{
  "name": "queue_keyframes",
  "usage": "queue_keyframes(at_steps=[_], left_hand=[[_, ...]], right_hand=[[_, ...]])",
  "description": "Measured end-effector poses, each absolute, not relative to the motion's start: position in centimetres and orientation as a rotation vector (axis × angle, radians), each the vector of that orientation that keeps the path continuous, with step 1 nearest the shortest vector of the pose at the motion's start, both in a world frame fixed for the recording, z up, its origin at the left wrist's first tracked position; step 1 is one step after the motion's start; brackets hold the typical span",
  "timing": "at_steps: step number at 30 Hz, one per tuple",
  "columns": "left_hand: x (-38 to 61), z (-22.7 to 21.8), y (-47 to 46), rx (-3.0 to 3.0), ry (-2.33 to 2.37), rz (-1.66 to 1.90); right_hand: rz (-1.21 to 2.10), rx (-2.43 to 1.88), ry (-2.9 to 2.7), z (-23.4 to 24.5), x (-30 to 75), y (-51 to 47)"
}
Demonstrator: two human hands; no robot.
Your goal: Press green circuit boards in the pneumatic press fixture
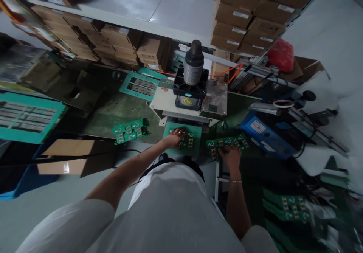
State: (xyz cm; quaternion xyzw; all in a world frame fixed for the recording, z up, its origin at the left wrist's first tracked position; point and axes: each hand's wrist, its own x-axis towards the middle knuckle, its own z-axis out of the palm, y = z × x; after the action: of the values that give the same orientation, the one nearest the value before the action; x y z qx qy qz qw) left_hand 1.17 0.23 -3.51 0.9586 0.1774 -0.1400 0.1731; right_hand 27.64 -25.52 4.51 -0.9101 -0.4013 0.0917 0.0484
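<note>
My left hand lies with its fingers stretched out over a green circuit board, with a ring on one finger. The board sits on a teal plate under a press with a black cylinder and a warning label. To the right, my right hand touches more green circuit boards at the bench edge, its thumb apart from its fingers. These boards carry copper-coloured parts and white loops. Another small pile of circuit boards lies left of the press.
Teal frames lie behind left, with another teal frame at far left. A blue machine stands right of the boards. Lower right are stacked green boards. Cardboard boxes fill the shelf. An open carton stands lower left.
</note>
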Motion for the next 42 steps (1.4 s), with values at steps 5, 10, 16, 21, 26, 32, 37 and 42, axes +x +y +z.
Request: queue_keyframes(at_steps=[5, 10, 16, 21, 26, 32, 37, 42], left_hand=[[2.4, -1.7, -0.3, 2.725, 0.407, -0.436], [-2.0, 0.1, 3.1, 2.691, 0.547, -0.262], [-16.4, -1.6, 9.9, 2.537, 1.074, -0.114], [-22.5, -5.2, 13.0, 2.280, 1.398, -0.155], [-23.5, -8.0, 14.1, 2.202, 1.403, -0.159], [-22.1, -8.8, 14.3, 2.333, 1.258, -0.069], [-15.7, -6.4, 10.0, 2.495, 0.860, -0.013], [-9.2, -4.4, 4.9, 2.566, 0.414, -0.052]], right_hand=[[0.267, -2.794, -1.186, 4.9, 26.5, -26.3], [0.199, -2.836, -1.179, 4.9, 24.4, -25.9], [0.226, -2.758, -1.275, 4.0, 19.8, -22.4], [0.343, -2.813, -1.267, 3.3, 13.8, -16.5], [0.472, -2.900, -1.197, 2.5, 9.3, -11.5], [0.444, -2.952, -1.213, 1.4, 8.4, -9.9], [0.468, -2.908, -1.424, 1.0, 9.5, -9.8], [0.482, -2.740, -1.627, 0.4, 13.5, -12.3]])
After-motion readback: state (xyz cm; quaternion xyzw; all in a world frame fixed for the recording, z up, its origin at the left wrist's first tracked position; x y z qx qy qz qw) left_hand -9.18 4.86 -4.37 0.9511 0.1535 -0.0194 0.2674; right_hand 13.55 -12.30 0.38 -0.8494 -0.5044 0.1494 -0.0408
